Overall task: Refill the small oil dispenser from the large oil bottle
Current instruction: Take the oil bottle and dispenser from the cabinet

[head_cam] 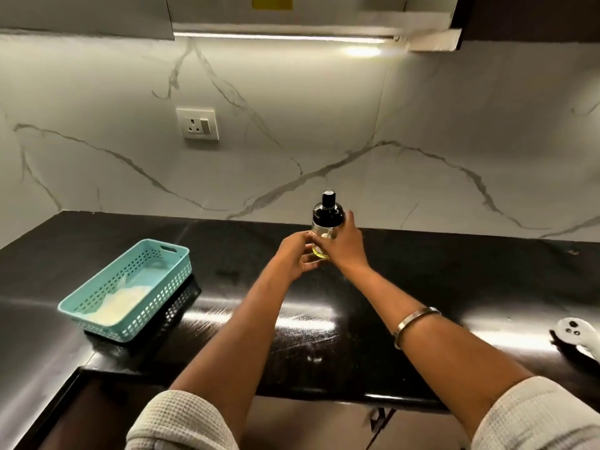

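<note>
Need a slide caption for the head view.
Both hands, left and right, hold the capped small oil dispenser above the black counter.

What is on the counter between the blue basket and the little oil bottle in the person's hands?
Nothing: in the head view, only bare black counter lies between the basket and the oil dispenser.
</note>
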{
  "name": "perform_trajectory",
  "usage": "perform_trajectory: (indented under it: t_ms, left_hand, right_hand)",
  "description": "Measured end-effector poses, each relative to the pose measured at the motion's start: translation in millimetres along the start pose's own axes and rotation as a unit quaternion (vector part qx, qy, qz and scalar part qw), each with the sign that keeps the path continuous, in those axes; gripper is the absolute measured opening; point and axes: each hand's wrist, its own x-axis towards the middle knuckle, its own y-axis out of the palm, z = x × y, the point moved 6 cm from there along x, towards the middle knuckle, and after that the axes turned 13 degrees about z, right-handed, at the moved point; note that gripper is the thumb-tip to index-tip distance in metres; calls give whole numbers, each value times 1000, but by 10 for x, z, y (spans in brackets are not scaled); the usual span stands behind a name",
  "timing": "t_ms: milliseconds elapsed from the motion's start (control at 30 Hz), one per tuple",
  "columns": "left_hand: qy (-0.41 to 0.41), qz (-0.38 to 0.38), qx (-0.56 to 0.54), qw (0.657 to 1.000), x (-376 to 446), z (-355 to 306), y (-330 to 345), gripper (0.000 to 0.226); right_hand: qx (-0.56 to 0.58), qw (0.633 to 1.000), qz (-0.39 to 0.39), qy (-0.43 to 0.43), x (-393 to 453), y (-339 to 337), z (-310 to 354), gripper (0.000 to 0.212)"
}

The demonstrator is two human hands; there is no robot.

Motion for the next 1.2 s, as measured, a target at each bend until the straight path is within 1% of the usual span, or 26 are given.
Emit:
perform_trajectory:
  t_ms: [200,400,600,767,900,1067,1133,1200]
  left_hand:
    - [-2,-61,66,996,342,520,-369,26]
    - [5,-102,121,987,567,1003,-635,26]
    - [-6,-120,179,976,750,1363,-699,27]
    - [1,-112,222,969,852,1485,-658,26]
    - [3,-105,231,967,930,1508,-643,31]
    - [1,-91,232,968,983,1504,-666,30]
    - [-5,-86,240,967,972,1492,-660,30]
    - [-12,-85,259,962,934,1452,-648,32]
  right_hand:
    - [16,998,36,39,-48,330,-508,61]
    - [45,994,57,85,-88,645,-998,60]
    - [59,989,55,128,-107,796,-1434,55]
    - [53,986,45,152,-81,824,-1733,56]
    - [61,984,38,165,-34,838,-1862,60]
    - [75,981,36,175,12,855,-1928,68]
    - [83,979,48,181,7,879,-1943,76]
    - [95,979,65,168,-13,873,-1899,96]
